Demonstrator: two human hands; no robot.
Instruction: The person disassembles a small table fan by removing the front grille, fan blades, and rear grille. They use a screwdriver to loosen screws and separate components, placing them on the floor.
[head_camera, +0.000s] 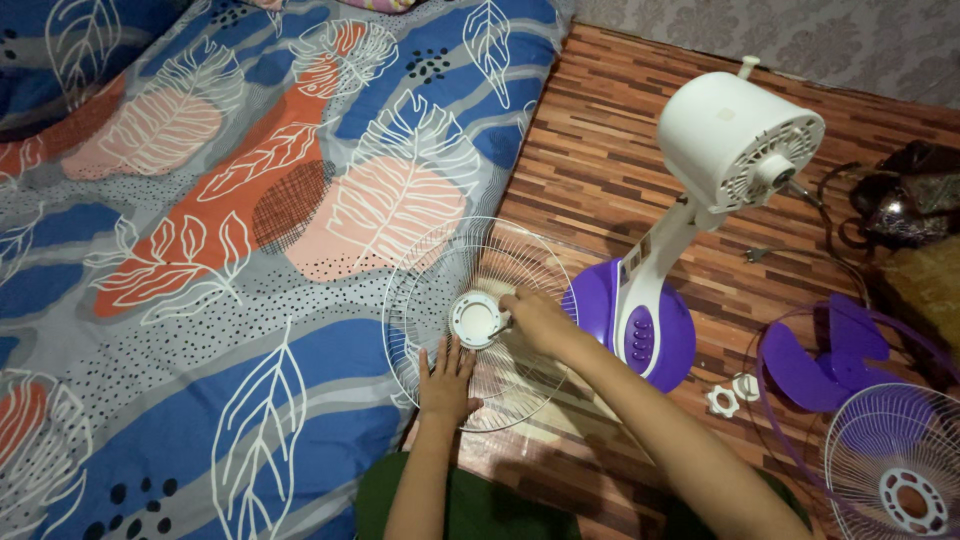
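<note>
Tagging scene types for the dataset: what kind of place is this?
Likely a home bedroom floor. A mattress with leaf-print bedding lies beside wood-pattern flooring, under a papered wall. A taken-apart stand fan sits there; both hands work on its wire grille.

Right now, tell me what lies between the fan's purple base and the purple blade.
In the head view, two small white fastening nuts lie on the wooden floor between the purple base and the purple blade.
</note>
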